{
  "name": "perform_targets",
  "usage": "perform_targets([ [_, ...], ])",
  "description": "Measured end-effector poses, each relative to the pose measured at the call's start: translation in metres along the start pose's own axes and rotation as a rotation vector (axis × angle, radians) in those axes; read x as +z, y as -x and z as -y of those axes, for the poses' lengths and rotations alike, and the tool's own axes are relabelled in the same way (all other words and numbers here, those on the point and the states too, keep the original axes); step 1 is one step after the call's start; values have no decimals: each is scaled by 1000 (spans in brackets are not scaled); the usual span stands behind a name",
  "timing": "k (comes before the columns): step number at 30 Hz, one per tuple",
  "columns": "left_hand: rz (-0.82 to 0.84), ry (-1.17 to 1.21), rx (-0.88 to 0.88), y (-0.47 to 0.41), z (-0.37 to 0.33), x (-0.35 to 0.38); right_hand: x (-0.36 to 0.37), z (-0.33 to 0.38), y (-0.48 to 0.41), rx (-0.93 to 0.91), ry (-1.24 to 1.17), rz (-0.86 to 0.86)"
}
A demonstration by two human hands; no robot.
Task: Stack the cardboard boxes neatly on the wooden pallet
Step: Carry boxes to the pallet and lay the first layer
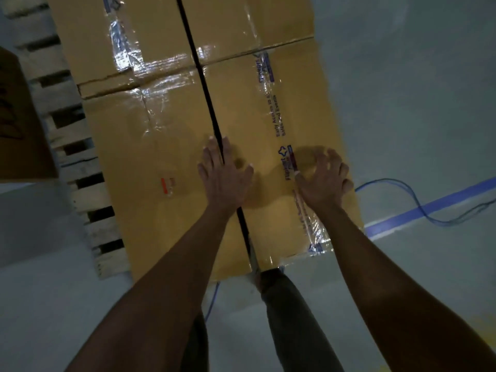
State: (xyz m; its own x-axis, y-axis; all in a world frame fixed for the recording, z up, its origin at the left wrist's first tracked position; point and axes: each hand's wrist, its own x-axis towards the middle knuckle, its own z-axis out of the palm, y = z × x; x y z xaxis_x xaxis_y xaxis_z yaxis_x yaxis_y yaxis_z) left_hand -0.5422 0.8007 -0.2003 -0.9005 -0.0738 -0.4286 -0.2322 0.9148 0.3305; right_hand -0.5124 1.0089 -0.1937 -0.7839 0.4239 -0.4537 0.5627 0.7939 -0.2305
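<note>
A large brown cardboard box [166,157], taped with clear printed tape and bound by a black strap [208,103], lies on the wooden pallet [72,130]. A second, similar box [150,28] sits just behind it, touching it. My left hand [224,170] rests flat on the near box's top, fingers spread over the strap. My right hand [326,178] hovers at the box's right edge with fingers curled and apart, holding nothing.
Another brown box [21,124] stands at the left edge, partly out of view. A blue cable [418,205] and a blue tape line [429,205] lie on the grey floor to the right. My legs [290,318] stand against the near box's front.
</note>
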Motion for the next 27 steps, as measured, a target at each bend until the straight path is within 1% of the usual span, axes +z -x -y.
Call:
perform_targets([
  [2, -29, 6, -52, -14, 3, 3, -6, 0, -27, -34, 108, -25],
  [3, -30, 0, -78, -19, 6, 5, -9, 1, -38, -14, 133, -36],
  [5, -15, -51, -87, -24, 15, 9, -10, 5, -57, 98, 89, -26],
  [7, -8, -87, -56, -23, 23, 13, -6, 8, -65, 194, -2, 26],
  [9, -19, -89, -30, -22, 27, 14, -1, 6, -63, 175, -29, 55],
  [12, -52, -117, 3, -24, 34, 17, 2, 6, -59, 153, -45, 40],
  [17, -122, -144, 25, -24, 41, 22, 5, 12, -61, 133, -6, 45],
  [23, -107, -152, 10, -25, 37, 17, 8, 10, -64, 122, 8, 40],
  [27, -35, -197, -8, -30, 31, 4, 8, 10, -63, 136, 12, 37],
])
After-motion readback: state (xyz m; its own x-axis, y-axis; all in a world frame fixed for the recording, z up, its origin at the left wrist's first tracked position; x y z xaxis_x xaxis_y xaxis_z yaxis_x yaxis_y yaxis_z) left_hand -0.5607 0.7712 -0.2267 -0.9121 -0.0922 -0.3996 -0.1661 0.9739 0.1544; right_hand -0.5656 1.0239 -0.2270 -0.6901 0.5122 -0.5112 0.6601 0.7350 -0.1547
